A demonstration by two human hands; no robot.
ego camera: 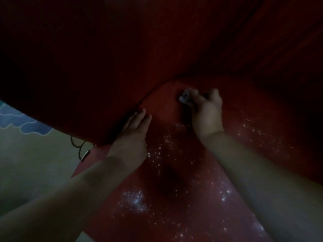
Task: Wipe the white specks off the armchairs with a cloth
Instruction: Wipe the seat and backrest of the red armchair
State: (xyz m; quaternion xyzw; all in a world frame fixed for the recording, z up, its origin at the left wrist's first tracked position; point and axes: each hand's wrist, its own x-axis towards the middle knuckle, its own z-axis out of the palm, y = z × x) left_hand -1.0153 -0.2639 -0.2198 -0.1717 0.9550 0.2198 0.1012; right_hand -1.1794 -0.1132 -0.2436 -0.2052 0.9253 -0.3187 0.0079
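Cloth working the back of the red seat.
Right hand (207,111) is bunching the cloth (185,96) tight against the armchair (174,109); left hand (134,131) is lying flat, fingers straight, beside specks (136,199) nearer the front.

cloth (185,97) mostly hidden, possibly blurred

The red armchair (174,198) seat is strewn with white specks (136,200) toward its front. A small bunched grey cloth (185,97) lies near the seat's back crease.
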